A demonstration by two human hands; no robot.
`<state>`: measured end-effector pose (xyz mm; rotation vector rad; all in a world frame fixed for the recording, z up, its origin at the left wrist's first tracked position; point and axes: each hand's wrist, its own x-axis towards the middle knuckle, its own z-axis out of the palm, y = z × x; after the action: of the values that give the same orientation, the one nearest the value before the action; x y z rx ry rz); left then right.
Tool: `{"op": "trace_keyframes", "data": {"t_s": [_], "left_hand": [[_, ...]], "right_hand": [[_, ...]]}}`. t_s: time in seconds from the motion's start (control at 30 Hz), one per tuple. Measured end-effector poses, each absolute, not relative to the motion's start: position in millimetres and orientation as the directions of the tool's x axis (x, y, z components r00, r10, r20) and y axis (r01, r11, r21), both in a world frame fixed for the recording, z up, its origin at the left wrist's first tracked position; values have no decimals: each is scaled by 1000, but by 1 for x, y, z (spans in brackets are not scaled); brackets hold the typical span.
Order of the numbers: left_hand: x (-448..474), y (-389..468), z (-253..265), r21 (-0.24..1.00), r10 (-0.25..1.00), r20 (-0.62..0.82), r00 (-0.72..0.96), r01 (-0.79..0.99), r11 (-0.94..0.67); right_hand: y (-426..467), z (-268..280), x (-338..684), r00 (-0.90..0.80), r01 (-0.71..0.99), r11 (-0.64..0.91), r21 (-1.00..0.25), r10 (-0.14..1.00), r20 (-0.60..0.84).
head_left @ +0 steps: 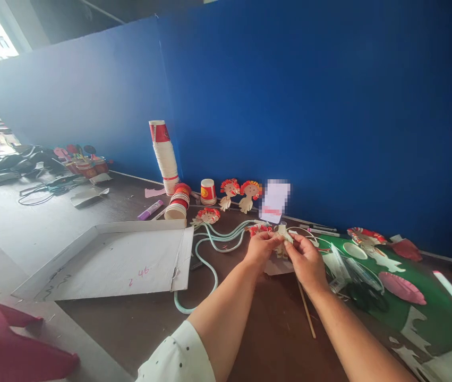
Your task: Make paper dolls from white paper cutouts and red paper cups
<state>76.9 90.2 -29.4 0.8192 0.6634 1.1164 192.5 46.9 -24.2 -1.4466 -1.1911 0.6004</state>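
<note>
Over the dark tabletop [271, 323], a paper cutout [283, 231] is pinched between left hand [262, 247] and right hand [308, 261], long axis unclear.

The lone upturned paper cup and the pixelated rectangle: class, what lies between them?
The head view shows two paper figures with red-fringed heads, side by side between them.

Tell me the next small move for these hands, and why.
Probably steady the pale paper piece with the left hand while the right hand smooths its edge. Both hands pinch it close together, so one could brace while the other works; its finer details are too small to tell.
</note>
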Motion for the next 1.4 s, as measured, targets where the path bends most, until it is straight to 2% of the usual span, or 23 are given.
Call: {"op": "trace_keyframes", "data": {"t_s": [0.43, 0.83, 1.4], "left_hand": [[78, 91, -29, 839, 963, -125, 238, -494, 231], [77, 90, -26, 818, 964, -129, 231, -525, 235], [75, 86, -18, 808, 966, -135, 221, -539, 236]], "right_hand": [[48, -28, 192, 271, 122, 149, -981, 946, 178], [42, -24, 191, 233, 291, 57, -955, 964, 129], [38, -15, 186, 227, 328, 60, -943, 964, 141]]}}
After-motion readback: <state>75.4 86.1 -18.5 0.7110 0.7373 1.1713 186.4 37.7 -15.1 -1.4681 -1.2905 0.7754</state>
